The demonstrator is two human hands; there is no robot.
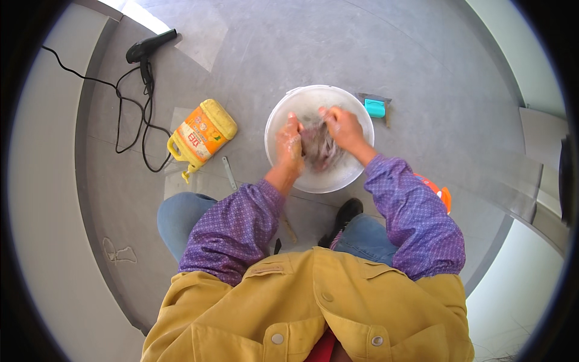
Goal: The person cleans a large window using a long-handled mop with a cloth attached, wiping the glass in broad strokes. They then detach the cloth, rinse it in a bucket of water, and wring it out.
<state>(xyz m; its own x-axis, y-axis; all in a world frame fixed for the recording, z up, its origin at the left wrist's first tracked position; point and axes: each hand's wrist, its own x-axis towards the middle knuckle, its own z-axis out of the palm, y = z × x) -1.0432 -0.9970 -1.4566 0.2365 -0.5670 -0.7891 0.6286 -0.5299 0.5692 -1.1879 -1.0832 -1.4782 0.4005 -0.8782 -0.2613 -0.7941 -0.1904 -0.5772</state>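
A round white bucket (276, 120) stands on the floor in front of me, with cloudy, sudsy water inside. Over it, my left hand (289, 145) is closed on the left side of a wet, grey-brown stringy bundle (321, 149). From the right, my right hand (346, 129) grips the upper part of the same bundle, its fingers curled in. Motion smears the bundle, so whether it is cloth or hair I cannot tell. Suds cling to both hands.
A yellow jug (204, 134) with a pump lies left of the bucket, near a flat metal strip (229, 173). A black hair dryer (151, 46) trails its cord farther left. A turquoise item (374, 108) sits right of the bucket; an orange-red object (445, 198) lies beside my right sleeve.
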